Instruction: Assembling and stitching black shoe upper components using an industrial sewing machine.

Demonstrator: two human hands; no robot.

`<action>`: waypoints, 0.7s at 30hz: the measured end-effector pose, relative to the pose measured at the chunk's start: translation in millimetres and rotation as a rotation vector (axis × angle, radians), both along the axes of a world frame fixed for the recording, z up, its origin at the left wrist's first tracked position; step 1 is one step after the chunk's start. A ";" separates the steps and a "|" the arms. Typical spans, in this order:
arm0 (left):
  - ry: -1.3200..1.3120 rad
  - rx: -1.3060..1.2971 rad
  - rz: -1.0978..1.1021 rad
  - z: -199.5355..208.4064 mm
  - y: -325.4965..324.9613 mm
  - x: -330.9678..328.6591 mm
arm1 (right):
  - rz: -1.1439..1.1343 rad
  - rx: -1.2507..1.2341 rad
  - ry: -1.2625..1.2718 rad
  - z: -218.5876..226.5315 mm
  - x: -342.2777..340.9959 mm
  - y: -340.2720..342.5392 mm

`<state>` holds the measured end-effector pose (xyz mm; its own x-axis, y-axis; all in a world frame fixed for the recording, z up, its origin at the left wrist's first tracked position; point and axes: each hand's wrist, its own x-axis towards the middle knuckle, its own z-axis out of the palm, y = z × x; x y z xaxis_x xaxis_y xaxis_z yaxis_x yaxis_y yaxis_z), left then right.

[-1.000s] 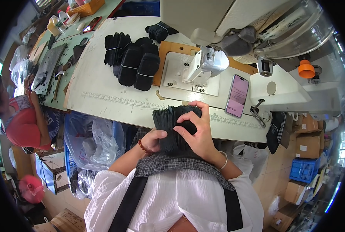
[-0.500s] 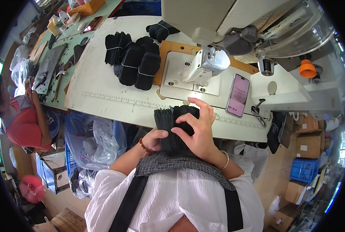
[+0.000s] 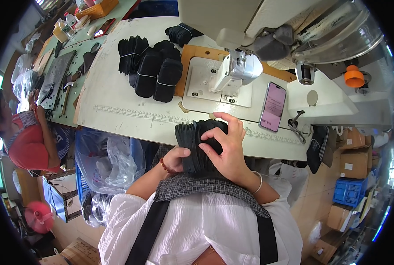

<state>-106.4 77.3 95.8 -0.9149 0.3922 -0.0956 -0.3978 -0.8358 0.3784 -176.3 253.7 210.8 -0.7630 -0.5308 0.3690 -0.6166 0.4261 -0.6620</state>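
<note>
At the table's near edge I hold a thick stack of black fabric pieces (image 3: 191, 148), its layers standing on edge and slightly fanned. My left hand (image 3: 176, 160) grips the stack's left side, thumb across the front and the other fingers hidden behind it. On the right, my right hand (image 3: 229, 152) rests against the stack. Its thumb and index fingertips are bent close together at the layers, while the other fingers curve over the far side. Whether a single layer is pinched between them is too small to make out.
Several tied bundles of black fabric pieces (image 3: 149, 73) lie beyond my hands. A sewing machine (image 3: 236, 75) and a phone (image 3: 273, 107) are at the right, with small scissors (image 3: 297, 127) beside the phone. A plastic-lined bin (image 3: 108, 161) stands left; a person in red (image 3: 31, 141) sits farther left.
My right thumb and index fingertips have shifted slightly rightward along the layers, and the fanned part of the stack looks a little wider. My left hand keeps its hold.
</note>
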 end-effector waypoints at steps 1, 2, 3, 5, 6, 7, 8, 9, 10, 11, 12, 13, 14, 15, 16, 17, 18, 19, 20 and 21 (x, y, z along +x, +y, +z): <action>-0.001 0.000 -0.001 0.5 0.0 -0.4 | -0.003 0.006 0.002 0.4 0.2 0.1; 0.000 0.005 -0.007 1.1 -0.1 -0.8 | -0.003 0.006 0.000 1.5 0.6 -0.3; 0.001 0.012 -0.012 1.3 -0.2 -1.1 | -0.023 0.002 0.006 3.0 1.2 -1.3; -0.010 0.005 -0.020 -0.3 -1.2 -0.5 | -0.042 -0.002 0.010 3.3 0.6 -1.4; -0.019 -0.002 -0.028 -1.0 -1.6 -0.2 | -0.018 0.034 0.071 2.8 -0.4 -0.4; -0.020 -0.001 -0.028 -0.8 -1.4 -0.1 | 0.007 0.071 0.132 2.2 -1.1 0.1; -0.016 0.004 -0.021 -0.1 -1.2 0.1 | 0.007 0.072 0.131 1.3 -1.3 -0.1; -0.012 0.009 -0.013 0.7 -1.0 0.2 | 0.007 0.057 0.121 0.2 -1.5 -0.4; -0.012 0.011 -0.013 2.5 -1.7 0.3 | 0.007 0.042 0.110 -0.2 -1.5 -0.5; -0.014 -0.008 -0.032 4.8 -3.1 0.4 | 0.008 0.043 0.110 0.4 -1.6 0.2; -0.016 -0.026 -0.052 6.1 -3.8 0.2 | 0.005 0.044 0.096 1.3 -1.8 1.3; -0.015 -0.024 -0.048 6.1 -3.7 0.2 | 0.004 0.045 0.083 1.7 -1.8 1.7; -0.014 -0.038 -0.044 6.0 -3.3 0.0 | 0.008 0.046 0.083 1.5 -1.7 1.7; -0.013 -0.051 -0.040 6.0 -2.9 -0.1 | 0.009 0.054 0.068 1.3 -1.5 1.7; -0.012 -0.049 -0.039 7.3 -2.4 -0.4 | 0.008 0.062 0.053 1.0 -1.4 2.0; -0.018 -0.055 -0.041 9.4 -1.9 -0.5 | 0.009 0.064 0.054 0.4 -1.5 2.3; -0.024 -0.061 -0.043 10.4 -1.6 -0.6 | 0.006 0.049 0.043 -0.6 -1.6 2.4; -0.023 -0.060 -0.040 10.1 -1.5 -0.7 | 0.004 0.033 0.031 -1.1 -1.6 2.3; -0.020 -0.057 -0.046 9.5 -1.4 -0.7 | 0.007 0.034 0.032 -1.1 -1.7 2.5; -0.017 -0.053 -0.053 9.2 -1.4 -0.7 | 0.010 0.030 0.021 -1.0 -1.9 2.8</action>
